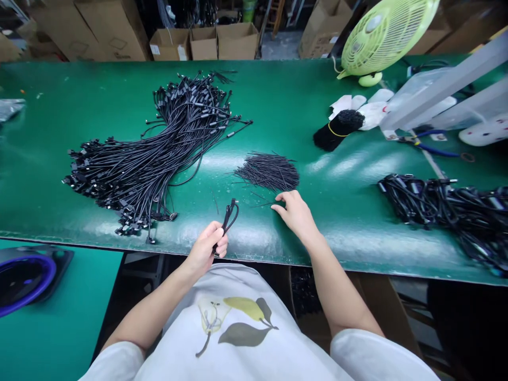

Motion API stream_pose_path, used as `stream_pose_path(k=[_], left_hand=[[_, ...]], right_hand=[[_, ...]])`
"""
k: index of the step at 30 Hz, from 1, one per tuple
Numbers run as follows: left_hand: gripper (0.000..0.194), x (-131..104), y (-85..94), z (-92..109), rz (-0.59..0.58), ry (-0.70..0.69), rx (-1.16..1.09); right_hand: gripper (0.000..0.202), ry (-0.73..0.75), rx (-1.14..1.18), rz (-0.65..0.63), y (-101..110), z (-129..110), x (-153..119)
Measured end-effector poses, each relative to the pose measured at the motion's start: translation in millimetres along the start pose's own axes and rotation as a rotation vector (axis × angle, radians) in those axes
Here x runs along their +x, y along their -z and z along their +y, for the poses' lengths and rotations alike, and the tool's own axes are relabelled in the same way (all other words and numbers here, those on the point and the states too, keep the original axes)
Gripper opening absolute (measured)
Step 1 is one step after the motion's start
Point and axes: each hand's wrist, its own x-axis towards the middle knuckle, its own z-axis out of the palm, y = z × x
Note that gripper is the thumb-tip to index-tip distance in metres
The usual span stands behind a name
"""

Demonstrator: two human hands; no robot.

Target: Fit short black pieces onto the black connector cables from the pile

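My left hand [207, 245] is closed around a folded black cable [230, 216], whose looped end and small connector stick out above the thumb. To the right, my right hand [294, 212] pinches the end of a thin black tie [262, 204], apparently a twist tie, just over the table. Right behind those fingertips lies a loose pile of the same thin black ties [270, 171]. A large heap of black cables [159, 153] with connectors at both ends spreads across the table to the left of my hands.
On the right are a bundle of black ties [331, 135] with a yellow band, blue-handled pliers [432, 151], coiled cables [444, 211] and a slanted grey post [448, 79]. A green fan [384, 37] stands at the back. Cardboard boxes [238, 42] stand beyond the table [278, 90].
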Motion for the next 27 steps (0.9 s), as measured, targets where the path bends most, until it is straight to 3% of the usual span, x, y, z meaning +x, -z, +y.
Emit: stream_pose_path(k=[5, 9, 12, 15, 18, 20, 22, 25, 27], left_hand=[[0.038, -2, 0.2, -2, -0.011, 0.012, 0.012], [0.039, -2, -0.1, -2, 0.001, 0.012, -0.003], [0.040, 1, -4.1, -3, -0.017, 0.028, -0.010], [0.047, 7, -8.6, -5, -0.060, 0.024, 0.014], [0.057, 14, -7.5, -8, -0.064, -0.045, 0.069], [0.054, 17, -3.6, -10, -0.011, -0.118, 0.135], [0.052, 18, 1.2, -10, 0.054, -0.182, 0.240], [0.043, 19, 7.7, -8, 0.128, -0.284, 0.471], [0.035, 19, 11.7, -5, 0.144, -0.356, 0.629]], right_hand=[[0.013, 0.043, -0.007, -0.253, 15, 4, 12], [0.013, 0.065, 0.090, -0.097, 28, -9, 6], [0.014, 0.012, 0.229, -0.024, 26, -34, -7], [0.014, -0.037, 0.522, -0.194, 12, -71, -24], [0.015, 0.011, 0.757, -0.340, -4, -106, -40], [0.015, 0.103, 0.667, -0.280, -10, -120, -47], [0.020, 0.253, 0.394, -0.161, -11, -126, -49], [0.029, 0.575, -0.061, -0.054, -5, -128, -42], [0.032, 0.842, -0.223, -0.012, 1, -129, -33]])
